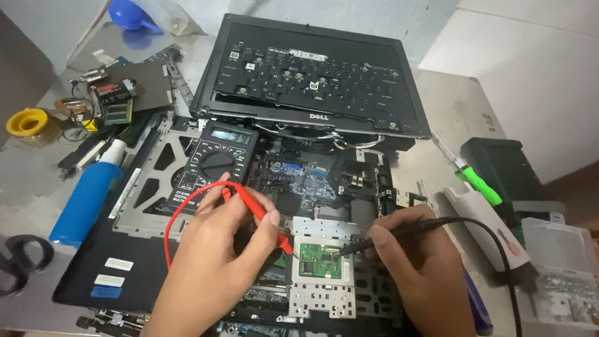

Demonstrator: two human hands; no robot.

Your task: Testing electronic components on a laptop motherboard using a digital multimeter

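The left hand [218,249] has its grip closed around a thin red plastic test probe [259,215], which points down toward the small green circuit board [319,259]. The right hand [415,256] has its grip closed around a thin black plastic test probe [374,239], and its metal tip touches the right side of that green board. The board sits in a silver metal frame in the middle of the opened-up black laptop [312,187], just between the two hands. A black meter with a round dial and a little grey screen [215,163] lies on the laptop, just above the left hand. A red wire [178,215] loops beside it. A tall blue bottle [87,196] lies on the grey tabletop [37,187] to the left. A green-handled screwdriver [477,181] lies to the right.
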